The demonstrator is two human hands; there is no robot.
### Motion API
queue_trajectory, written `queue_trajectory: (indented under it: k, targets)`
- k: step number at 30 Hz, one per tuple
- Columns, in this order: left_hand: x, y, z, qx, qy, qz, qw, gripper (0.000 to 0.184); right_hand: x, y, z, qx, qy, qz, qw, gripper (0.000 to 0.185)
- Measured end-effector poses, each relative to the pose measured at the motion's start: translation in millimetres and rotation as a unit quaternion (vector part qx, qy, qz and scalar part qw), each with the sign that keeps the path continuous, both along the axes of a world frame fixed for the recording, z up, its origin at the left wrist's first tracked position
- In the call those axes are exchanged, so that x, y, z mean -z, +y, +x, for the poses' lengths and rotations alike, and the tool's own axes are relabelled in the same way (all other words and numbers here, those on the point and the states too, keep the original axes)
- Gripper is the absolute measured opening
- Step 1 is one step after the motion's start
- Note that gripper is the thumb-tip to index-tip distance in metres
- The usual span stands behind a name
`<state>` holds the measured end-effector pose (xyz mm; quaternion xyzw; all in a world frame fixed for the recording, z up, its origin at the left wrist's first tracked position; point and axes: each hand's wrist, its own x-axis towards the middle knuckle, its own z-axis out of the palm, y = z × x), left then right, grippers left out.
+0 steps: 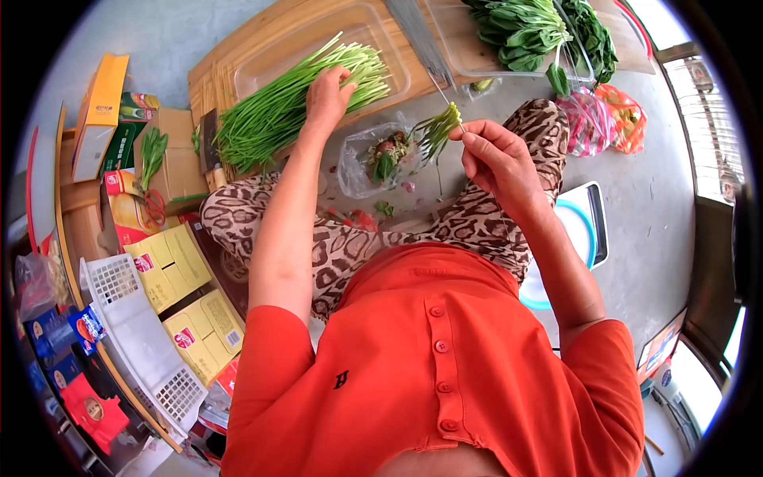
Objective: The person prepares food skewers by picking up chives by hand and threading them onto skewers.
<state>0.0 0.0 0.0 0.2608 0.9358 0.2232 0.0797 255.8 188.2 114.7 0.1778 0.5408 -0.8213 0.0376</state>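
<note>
A large heap of green garlic chives [266,119] lies in and over the edge of a clear plastic tray [262,60] on the wooden table. Over the paler stem ends rests my left hand [327,99], its fingers curled onto the stalks; the fingertips are partly hidden. My right hand [501,163] pinches a thin skewer [439,89] between thumb and fingers. Threaded on that skewer is a small folded bunch of chives [437,131], close to my fingertips. Many bare skewers [417,36] lie together on the table beyond.
Leafy green bundles [532,32] sit in another clear tray at the back right. A knife [211,147] lies at the table's left end. On the floor are a plastic bag with scraps [373,163] and striped bags [588,119]. Cartons [171,266] stand left.
</note>
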Motion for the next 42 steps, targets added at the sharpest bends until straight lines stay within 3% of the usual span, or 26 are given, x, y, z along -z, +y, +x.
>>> queue_trajectory:
  k: [2,5,7,9,10,13,18,22,24,27,29,32,34,35,37,39,42]
  targets:
    - [4,-7,-5,0.042,0.058,0.155,0.985,0.025,0,0,-1,-0.003,-0.005,0.007,1.000,0.018]
    - [3,-14,-21,0.018,0.142,0.231,0.962,0.023,-3,-5,-5,-0.009,0.000,0.031,0.999,0.018]
    - [-15,-20,-22,-0.025,0.123,0.232,0.965,0.022,-4,-10,-6,-0.013,0.001,0.031,0.999,0.018]
    - [-29,-27,-30,-0.086,0.169,0.304,0.934,0.021,-5,-12,-7,-0.020,0.004,0.035,0.999,0.019]
    - [-47,-30,-26,-0.106,0.101,0.341,0.929,0.018,-4,-13,-8,-0.023,0.008,0.037,0.999,0.019]
    - [-88,-43,-31,-0.117,0.113,0.425,0.891,0.012,-5,-15,-12,-0.028,0.018,0.045,0.998,0.019]
    - [-161,-58,-29,-0.044,0.151,0.598,0.786,0.012,-7,-19,-16,-0.036,0.012,0.057,0.998,0.019]
    - [-226,-68,-17,-0.021,0.240,0.628,0.740,0.013,-2,-24,-17,-0.041,0.012,0.074,0.996,0.019]
    - [-241,-71,-22,0.044,0.294,0.663,0.687,0.013,-2,-25,-19,-0.045,0.020,0.078,0.996,0.020]
    - [-237,-63,-25,0.073,0.234,0.688,0.683,0.012,-4,-25,-21,-0.053,0.016,0.071,0.996,0.018]
    - [-254,-75,-20,0.055,0.355,0.640,0.679,0.012,-4,-25,-26,-0.052,0.029,0.077,0.995,0.019]
    - [-267,-93,-19,0.070,0.373,0.589,0.714,0.011,0,-28,-18,-0.058,0.021,0.084,0.995,0.020]
    - [-272,-86,-3,0.073,0.173,0.680,0.709,0.013,-4,-24,-23,-0.060,0.026,0.078,0.995,0.018]
    - [-273,-80,8,0.077,0.178,0.680,0.707,0.013,-6,-24,-22,-0.059,0.032,0.079,0.995,0.018]
    - [-268,-70,32,0.024,0.060,0.665,0.744,0.012,-13,-23,-25,-0.051,0.035,0.069,0.996,0.018]
    - [-247,-61,46,0.047,-0.051,0.657,0.751,0.011,-19,-24,-28,-0.057,0.050,0.081,0.994,0.019]
    - [-214,-49,65,-0.013,-0.170,0.665,0.728,0.013,-36,-28,-29,-0.057,0.066,0.095,0.992,0.018]
